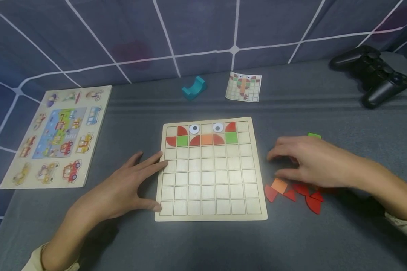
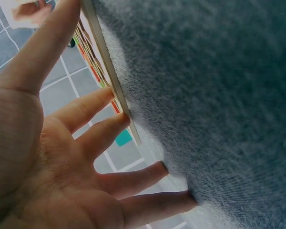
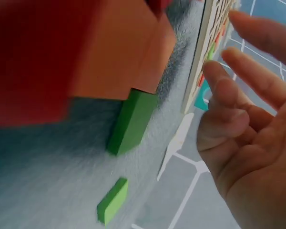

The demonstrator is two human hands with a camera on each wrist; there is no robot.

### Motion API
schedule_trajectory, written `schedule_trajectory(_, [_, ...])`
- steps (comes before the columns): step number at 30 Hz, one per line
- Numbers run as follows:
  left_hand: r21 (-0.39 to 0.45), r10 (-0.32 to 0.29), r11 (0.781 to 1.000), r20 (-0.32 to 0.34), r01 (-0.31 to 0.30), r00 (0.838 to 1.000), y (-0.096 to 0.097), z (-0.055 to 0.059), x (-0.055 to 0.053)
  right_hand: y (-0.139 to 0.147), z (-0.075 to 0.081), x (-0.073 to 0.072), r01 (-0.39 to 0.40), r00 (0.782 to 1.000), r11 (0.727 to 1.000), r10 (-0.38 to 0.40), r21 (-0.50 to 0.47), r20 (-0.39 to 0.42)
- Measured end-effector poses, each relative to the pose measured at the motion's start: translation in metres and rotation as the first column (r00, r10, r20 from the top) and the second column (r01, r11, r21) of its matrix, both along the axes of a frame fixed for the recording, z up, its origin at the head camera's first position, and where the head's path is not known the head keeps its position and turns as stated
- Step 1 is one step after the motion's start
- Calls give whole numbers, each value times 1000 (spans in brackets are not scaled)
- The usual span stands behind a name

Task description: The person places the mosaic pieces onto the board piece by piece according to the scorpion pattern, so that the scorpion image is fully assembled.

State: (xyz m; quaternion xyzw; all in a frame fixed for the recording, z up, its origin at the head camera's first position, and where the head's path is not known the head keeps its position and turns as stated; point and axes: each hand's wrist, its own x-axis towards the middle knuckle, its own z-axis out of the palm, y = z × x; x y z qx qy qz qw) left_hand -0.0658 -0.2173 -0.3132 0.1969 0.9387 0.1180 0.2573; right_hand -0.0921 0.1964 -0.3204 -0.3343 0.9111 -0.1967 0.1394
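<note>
A wooden grid board (image 1: 208, 173) lies flat in the middle. Across its top two rows sit red quarter-circles (image 1: 230, 127), green squares (image 1: 182, 141), an orange square (image 1: 207, 139) and two round eye pieces (image 1: 194, 129). Spread fingers of my left hand (image 1: 122, 184) touch the board's left edge, thumb near its lower corner. To the right of the board my right hand (image 1: 308, 160) hovers over loose pieces, thumb and forefinger apart, the other fingers bent, nothing between them. Below it lie an orange square (image 1: 279, 185) and several red pieces (image 1: 313, 205); a green block (image 3: 113, 200) lies behind.
Behind the board lie a printed pattern card (image 1: 243, 87) and a teal curved block (image 1: 194, 88). A black game controller (image 1: 371, 73) rests at the back right. On the left is a picture puzzle board (image 1: 57, 139). Blue checked cloth (image 1: 196, 34) rises along the back.
</note>
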Motion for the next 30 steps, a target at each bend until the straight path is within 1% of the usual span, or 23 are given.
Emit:
schedule_trajectory(3, [1, 5, 1000, 3, -5, 1000, -1, 0, 0, 13, -3, 13, -13, 1000, 999, 12, 42, 14])
schedule_trajectory(5, [2, 7, 1000, 6, -7, 1000, -1, 0, 0, 21, -6, 22, -18, 1000, 996, 15, 90, 26])
schedule_trajectory(8, [6, 13, 1000, 13, -13, 1000, -1, -1, 0, 30, -12, 33, -27, 1000, 990, 26, 141, 5])
schedule_trajectory(11, [8, 17, 1000, 17, -17, 1000, -1, -1, 0, 37, -18, 42, -21, 999, 988, 25, 154, -29])
schedule_trajectory(13, [8, 17, 1000, 16, -17, 1000, -1, -2, 0, 39, -21, 45, -6, 1000, 987, 10, 159, -29])
schedule_trajectory(17, [5, 18, 1000, 19, -18, 1000, 0, -2, 0, 41, -23, 50, 7, 999, 990, 0, 141, -50])
schedule_trajectory(21, [7, 20, 1000, 18, -20, 1000, 1, -1, 0, 40, -22, 52, -12, 995, 997, 20, 76, -101])
schedule_trajectory(24, [10, 17, 1000, 16, -18, 1000, 1, -1, 0, 39, -22, 53, -23, 991, 999, 28, 44, -127])
schedule_trajectory(30, [8, 4, 1000, 8, -4, 1000, 0, 0, 0, 40, -23, 52, -15, 987, 999, 10, -31, -158])
